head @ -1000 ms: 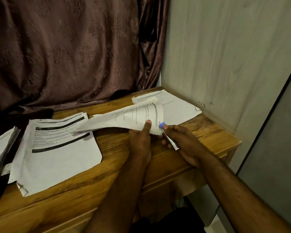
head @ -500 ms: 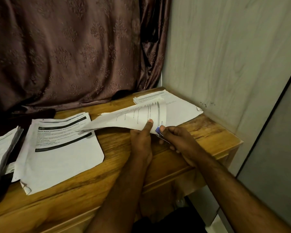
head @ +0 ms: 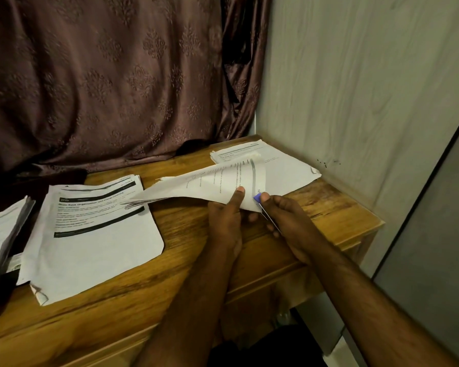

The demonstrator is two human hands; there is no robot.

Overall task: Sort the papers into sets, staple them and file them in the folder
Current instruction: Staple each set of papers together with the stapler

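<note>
Two hands over wooden table (head: pixel 186 282) front edge: left hand (head: pixel 224 223) pinches lifted paper set (head: pixel 210 186), thumb on top; right hand (head: pixel 286 221) grips blue-tipped stapler (head: pixel 260 205) at set's corner. Left on table, printed stack (head: pixel 90 234). Far corner, another stack (head: pixel 281 165).

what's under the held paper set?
Under the held paper set: left hand fingers, bare wooden table, part of the far stack. Stapler mostly hidden.

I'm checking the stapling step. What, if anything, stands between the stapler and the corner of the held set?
Nothing visible: the right hand holds the blue-tipped stapler right at the corner of the paper set, which the left hand pinches.
</note>
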